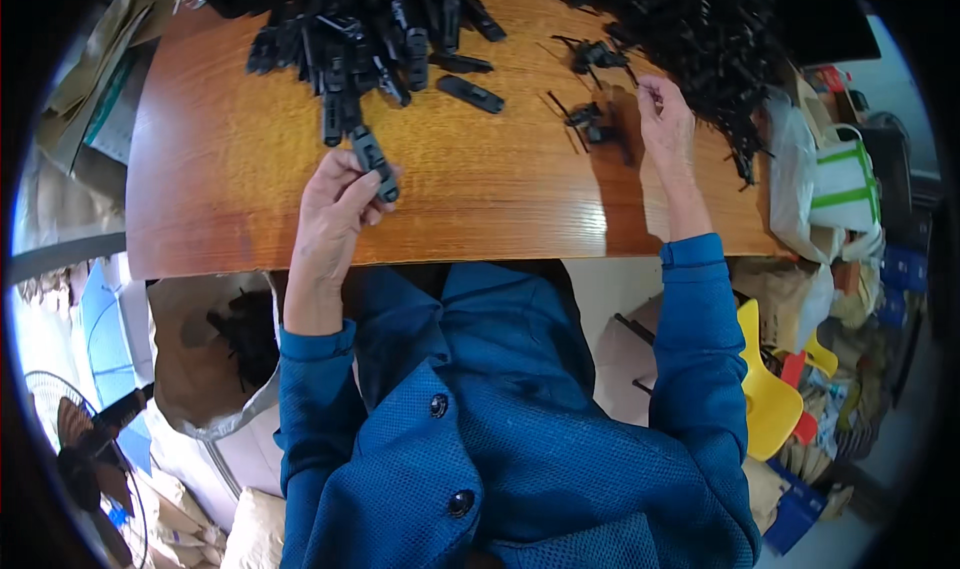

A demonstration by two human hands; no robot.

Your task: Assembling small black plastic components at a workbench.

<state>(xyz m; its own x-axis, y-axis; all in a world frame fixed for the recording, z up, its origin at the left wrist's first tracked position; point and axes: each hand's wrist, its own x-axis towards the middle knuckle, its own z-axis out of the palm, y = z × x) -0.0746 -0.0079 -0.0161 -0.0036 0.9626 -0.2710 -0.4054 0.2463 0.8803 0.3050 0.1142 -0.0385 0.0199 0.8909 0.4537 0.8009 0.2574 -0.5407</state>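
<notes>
My left hand [338, 191] grips a long, narrow black plastic part [373, 161] with a hollowed face, held over the table's near edge between thumb and fingers. At the right, my right hand [667, 119] is closed in a pinch at the end of a small black piece with thin rods [597, 57]. Just nearer to me on the table lies a similar thin-rodded black piece [592, 123]. Two loose narrow black parts lie beyond my left hand, one of them a flat oblong part [470, 94].
A heap of long black parts [350, 29] covers the table's far left. A second heap of thin black pieces [700, 44] spreads along its far right. The wooden table [480, 189] ends just before my lap. An open bag [185, 359] with black pieces inside stands below left; a yellow chair [768, 399] is below right.
</notes>
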